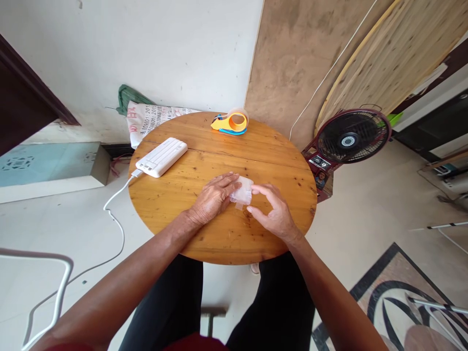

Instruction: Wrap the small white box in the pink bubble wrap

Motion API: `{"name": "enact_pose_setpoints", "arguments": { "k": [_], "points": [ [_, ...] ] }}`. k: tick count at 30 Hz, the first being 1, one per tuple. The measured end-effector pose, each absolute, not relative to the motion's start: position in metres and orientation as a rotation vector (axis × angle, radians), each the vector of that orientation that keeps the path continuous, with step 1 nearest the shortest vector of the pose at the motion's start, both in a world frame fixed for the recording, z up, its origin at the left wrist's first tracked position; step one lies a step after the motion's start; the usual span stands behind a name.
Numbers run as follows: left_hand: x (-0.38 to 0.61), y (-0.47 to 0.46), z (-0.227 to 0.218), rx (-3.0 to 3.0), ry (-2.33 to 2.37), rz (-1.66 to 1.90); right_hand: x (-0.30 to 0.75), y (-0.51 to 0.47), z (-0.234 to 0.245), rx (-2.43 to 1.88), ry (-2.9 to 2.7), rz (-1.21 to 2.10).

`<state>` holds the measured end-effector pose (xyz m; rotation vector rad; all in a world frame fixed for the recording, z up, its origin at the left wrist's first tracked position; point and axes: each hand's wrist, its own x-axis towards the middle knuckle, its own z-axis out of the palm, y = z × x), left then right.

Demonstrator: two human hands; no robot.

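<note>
A small, translucent whitish plastic piece [242, 190], perhaps a little case or wrapped packet, rests on the round wooden table [204, 243]. From its near edge a short strip of clear tape [239, 206] sticks out. My left hand [215, 197] grips the piece from the left, thumb and fingers at its side. At its right edge is my right hand [272, 209], index fingertip touching or nearly touching it. The thumb of that hand is spread apart below, near the tape strip. Its other fingers are partly hidden behind the index finger.
An orange tape dispenser [230, 122] with a roll lies at the table's far edge. On the left sits a white power bank [163, 156] with a plugged-in white cable [122, 224]. A dark red fan [349, 139] stands beyond the table's right side.
</note>
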<state>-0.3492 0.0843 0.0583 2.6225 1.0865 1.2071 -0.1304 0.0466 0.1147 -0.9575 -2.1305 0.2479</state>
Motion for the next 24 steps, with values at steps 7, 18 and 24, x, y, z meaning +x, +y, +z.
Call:
{"name": "enact_pose_setpoints", "arguments": {
  "k": [7, 18, 24],
  "points": [
    [-0.347, 0.083, 0.056, 2.597, 1.116, 1.218, -0.129, 0.053, 0.100, -0.956, -2.410, 0.130],
    [-0.345, 0.091, 0.053, 2.179, 0.965, 1.175, -0.126, 0.049, 0.084, -0.914, -2.429, 0.122],
    [-0.341, 0.095, 0.053, 2.058, 0.882, 1.212, -0.126, 0.057, 0.081, -0.914, -2.388, 0.159]
  ]
}}
